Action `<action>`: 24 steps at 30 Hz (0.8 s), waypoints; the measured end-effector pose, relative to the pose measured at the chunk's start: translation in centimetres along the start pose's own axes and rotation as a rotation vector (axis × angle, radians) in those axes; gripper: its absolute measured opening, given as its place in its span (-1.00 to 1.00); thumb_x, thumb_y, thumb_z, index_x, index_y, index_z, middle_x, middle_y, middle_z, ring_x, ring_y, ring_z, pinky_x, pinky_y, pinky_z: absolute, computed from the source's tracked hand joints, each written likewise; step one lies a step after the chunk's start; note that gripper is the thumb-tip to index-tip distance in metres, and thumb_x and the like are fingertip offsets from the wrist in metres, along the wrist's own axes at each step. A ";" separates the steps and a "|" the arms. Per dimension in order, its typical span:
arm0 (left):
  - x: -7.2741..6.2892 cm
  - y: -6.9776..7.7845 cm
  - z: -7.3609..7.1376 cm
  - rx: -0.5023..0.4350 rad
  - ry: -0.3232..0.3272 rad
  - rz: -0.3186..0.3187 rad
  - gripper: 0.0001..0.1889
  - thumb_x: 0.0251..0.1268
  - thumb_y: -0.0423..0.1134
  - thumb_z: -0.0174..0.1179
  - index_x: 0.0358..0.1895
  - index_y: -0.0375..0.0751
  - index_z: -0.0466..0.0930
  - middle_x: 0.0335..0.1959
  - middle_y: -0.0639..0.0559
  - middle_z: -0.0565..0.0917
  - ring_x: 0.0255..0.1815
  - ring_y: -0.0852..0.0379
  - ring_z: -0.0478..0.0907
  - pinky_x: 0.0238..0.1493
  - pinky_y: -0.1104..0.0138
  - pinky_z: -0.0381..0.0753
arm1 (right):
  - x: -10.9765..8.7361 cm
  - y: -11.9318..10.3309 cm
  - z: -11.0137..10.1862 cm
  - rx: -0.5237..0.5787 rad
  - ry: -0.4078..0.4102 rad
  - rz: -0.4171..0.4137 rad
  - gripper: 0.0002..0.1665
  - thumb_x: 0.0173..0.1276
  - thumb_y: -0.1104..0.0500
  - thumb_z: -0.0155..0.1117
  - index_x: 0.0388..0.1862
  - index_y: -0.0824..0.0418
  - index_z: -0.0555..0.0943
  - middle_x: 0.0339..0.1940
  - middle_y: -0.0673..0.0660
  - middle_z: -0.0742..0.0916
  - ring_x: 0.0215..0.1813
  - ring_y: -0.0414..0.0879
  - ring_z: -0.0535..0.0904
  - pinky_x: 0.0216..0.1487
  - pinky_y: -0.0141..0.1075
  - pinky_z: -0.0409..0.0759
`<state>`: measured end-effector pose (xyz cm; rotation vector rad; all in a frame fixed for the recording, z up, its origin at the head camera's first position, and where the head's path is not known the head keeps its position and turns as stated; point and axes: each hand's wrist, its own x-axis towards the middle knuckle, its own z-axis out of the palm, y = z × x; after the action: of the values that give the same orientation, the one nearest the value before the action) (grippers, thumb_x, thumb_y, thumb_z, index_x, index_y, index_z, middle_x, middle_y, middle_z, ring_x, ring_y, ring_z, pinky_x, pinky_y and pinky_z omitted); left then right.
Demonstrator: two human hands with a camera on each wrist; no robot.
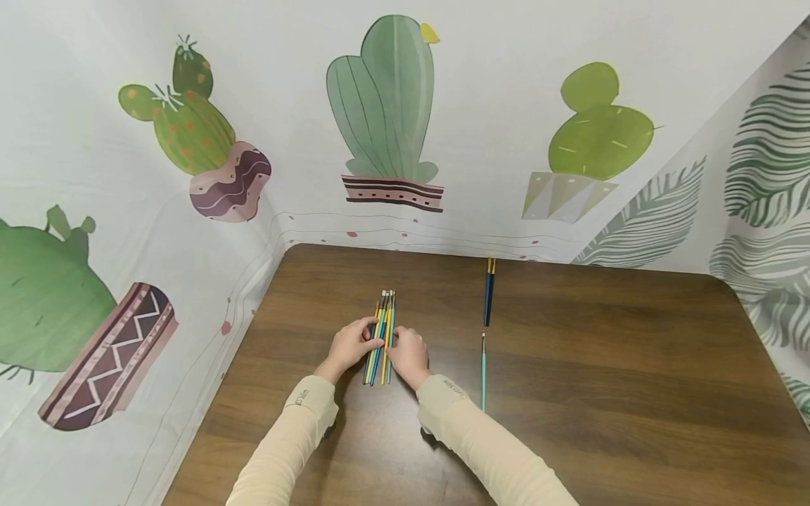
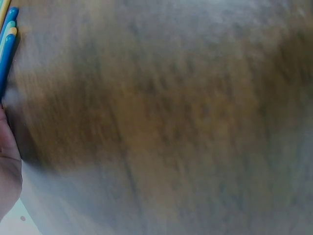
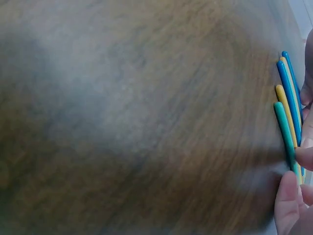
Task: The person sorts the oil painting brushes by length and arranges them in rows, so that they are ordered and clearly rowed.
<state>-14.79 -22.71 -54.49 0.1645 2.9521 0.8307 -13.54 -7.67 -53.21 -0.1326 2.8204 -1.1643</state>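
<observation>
A bundle of paintbrushes (image 1: 384, 365) with blue, yellow and teal handles lies on the table, bristles toward the wall. My left hand (image 1: 350, 346) holds it from the left, thumb and index finger across the handles. From the right, my right hand (image 1: 410, 353) pinches the bundle's side with thumb and fingers. In the right wrist view a green handle (image 3: 283, 125) runs by the fingertips, with blue and yellow handle ends beside it. The left wrist view catches only a blue handle (image 2: 7, 58) and part of the left hand (image 2: 9, 169) at its edge.
Two dark blue paintbrushes (image 1: 489, 295) lie side by side near the back edge of the wooden table (image 1: 601, 365). Below them is a single teal paintbrush (image 1: 484, 372), its lower end near the right sleeve (image 1: 487, 443). A cactus-print cloth (image 1: 487, 140) hangs behind.
</observation>
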 end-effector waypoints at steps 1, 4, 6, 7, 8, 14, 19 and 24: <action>0.0 0.0 0.0 0.001 0.002 0.004 -0.51 0.00 -0.02 0.25 0.04 -0.11 0.45 -0.54 0.13 0.41 -0.57 0.25 0.30 -0.46 0.39 0.28 | 0.0 0.0 0.0 -0.007 0.005 -0.002 -0.62 -0.02 0.24 0.33 -0.16 0.31 0.57 -0.37 0.18 0.63 -0.34 0.02 0.55 -0.33 -0.15 0.50; 0.0 -0.1 0.1 -0.001 0.008 0.012 -0.51 0.00 -0.03 0.26 0.03 -0.12 0.46 -0.54 0.13 0.41 -0.57 0.25 0.30 -0.46 0.38 0.28 | 0.0 -0.1 0.0 -0.018 0.022 -0.006 -0.61 -0.04 0.28 0.30 -0.14 0.32 0.56 -0.38 0.19 0.62 -0.34 0.06 0.55 -0.34 -0.13 0.49; 0.0 -0.1 0.1 -0.003 0.010 0.015 -0.51 -0.01 -0.03 0.26 0.03 -0.11 0.46 -0.54 0.13 0.41 -0.57 0.25 0.30 -0.46 0.38 0.28 | 0.1 -0.1 0.0 -0.030 0.031 -0.007 -0.61 -0.04 0.29 0.29 -0.14 0.33 0.57 -0.37 0.21 0.64 -0.34 0.08 0.57 -0.35 -0.12 0.50; 0.0 -0.1 0.1 -0.004 0.012 0.015 -0.51 -0.01 -0.03 0.26 0.03 -0.11 0.46 -0.55 0.13 0.41 -0.57 0.25 0.30 -0.46 0.38 0.28 | 0.1 -0.1 0.0 -0.037 0.037 -0.008 -0.61 -0.05 0.29 0.28 -0.15 0.33 0.57 -0.36 0.22 0.66 -0.34 0.10 0.58 -0.36 -0.12 0.50; 0.0 -0.1 0.1 -0.003 0.011 0.013 -0.51 -0.01 -0.03 0.26 0.03 -0.11 0.46 -0.55 0.13 0.41 -0.57 0.25 0.30 -0.45 0.38 0.28 | 0.1 -0.1 0.0 -0.040 0.041 -0.005 -0.62 -0.05 0.30 0.28 -0.16 0.32 0.58 -0.34 0.23 0.67 -0.34 0.11 0.59 -0.36 -0.11 0.50; 0.0 -0.1 0.1 -0.007 0.011 0.006 -0.51 -0.02 -0.02 0.26 0.03 -0.09 0.46 -0.55 0.14 0.40 -0.57 0.25 0.29 -0.45 0.38 0.28 | 0.5 0.0 0.0 -0.052 0.020 0.022 -0.68 -0.06 0.30 0.28 -0.23 0.30 0.60 -0.36 0.21 0.69 -0.41 0.05 0.57 -0.43 -0.14 0.49; 0.0 -0.1 0.1 -0.010 0.007 0.005 -0.51 -0.01 -0.02 0.26 0.03 -0.09 0.46 -0.55 0.14 0.40 -0.57 0.25 0.30 -0.46 0.38 0.28 | 0.7 -0.1 0.0 -0.054 -0.004 0.037 -0.71 -0.05 0.30 0.27 -0.25 0.28 0.61 -0.39 0.18 0.68 -0.45 0.00 0.53 -0.47 -0.18 0.46; 0.0 -0.1 0.1 -0.012 0.006 0.007 -0.51 -0.01 -0.01 0.26 0.03 -0.09 0.46 -0.55 0.13 0.41 -0.57 0.25 0.30 -0.45 0.38 0.28 | 0.7 -0.2 0.0 -0.057 -0.007 0.037 -0.75 -0.04 0.29 0.28 -0.29 0.28 0.61 -0.41 0.18 0.68 -0.45 0.01 0.54 -0.45 -0.17 0.47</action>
<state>-14.80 -22.76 -54.60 0.1717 2.9535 0.8513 -14.26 -7.90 -53.17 -0.0872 2.8382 -1.0749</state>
